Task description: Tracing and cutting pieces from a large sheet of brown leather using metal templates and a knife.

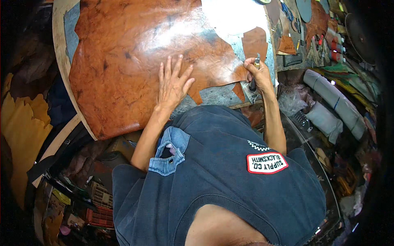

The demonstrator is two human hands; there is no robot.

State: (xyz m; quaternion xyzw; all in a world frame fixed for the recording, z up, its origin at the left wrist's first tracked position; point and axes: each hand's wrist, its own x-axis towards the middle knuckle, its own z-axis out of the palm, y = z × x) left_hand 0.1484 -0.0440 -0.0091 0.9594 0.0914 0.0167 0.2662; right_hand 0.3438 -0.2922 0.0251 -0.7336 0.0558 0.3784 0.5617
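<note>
A large brown leather hide [123,65] with dark mottling spreads over a grey metal-topped table [225,96]. My left hand [174,82] lies flat on it, fingers spread. At the hide's right edge, my right hand [260,74] is closed round a small knife [257,62] with a short curved blade, a brass-coloured collar and a dark handle. The blade points away from me, above the fingers. Just beyond this hand lies a separate cut piece of brown leather [255,42]. A pointed brown leather piece [238,91] shows near the table's front edge.
Scissors [287,12], leather pieces and small tools lie on the surface at the far right, beside red-capped bottles [336,47]. Wrapped rolls [334,92] stand right of me. Yellow leather [24,131] hangs at the left. A red crate [99,217] sits low at the left.
</note>
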